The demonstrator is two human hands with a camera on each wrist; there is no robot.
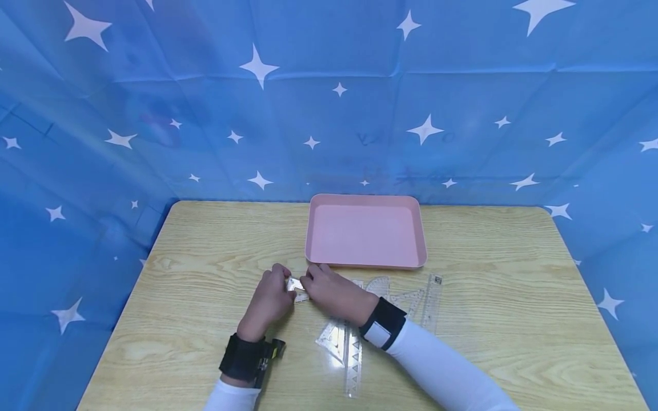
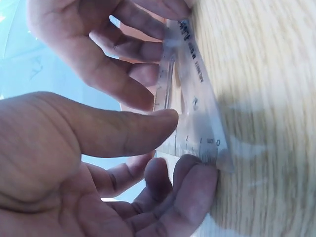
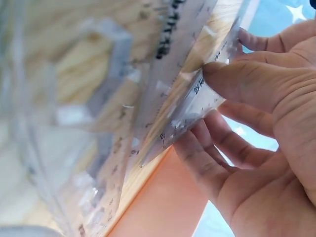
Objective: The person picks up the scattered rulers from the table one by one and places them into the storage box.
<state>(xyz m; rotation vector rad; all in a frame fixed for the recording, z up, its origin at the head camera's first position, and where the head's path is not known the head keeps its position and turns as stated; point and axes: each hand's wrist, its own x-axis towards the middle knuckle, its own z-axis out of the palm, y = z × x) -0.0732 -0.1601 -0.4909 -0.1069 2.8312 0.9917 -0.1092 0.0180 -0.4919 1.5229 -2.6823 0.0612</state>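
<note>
A clear plastic set square is held between my two hands, just in front of the pink tray. My left hand pinches one corner; in the left wrist view its thumb lies on the face near the zero of the scale. Across from it, my right hand grips the other end, with the thumb on top and fingers beneath in the right wrist view. One edge of the set square appears close to the wooden table, but whether it touches I cannot tell.
Beneath and beside my right forearm lie more clear tools: a set square, a ruler with triangular cutouts, a protractor, another set square and a straight ruler. A blue star-patterned curtain hangs behind the table.
</note>
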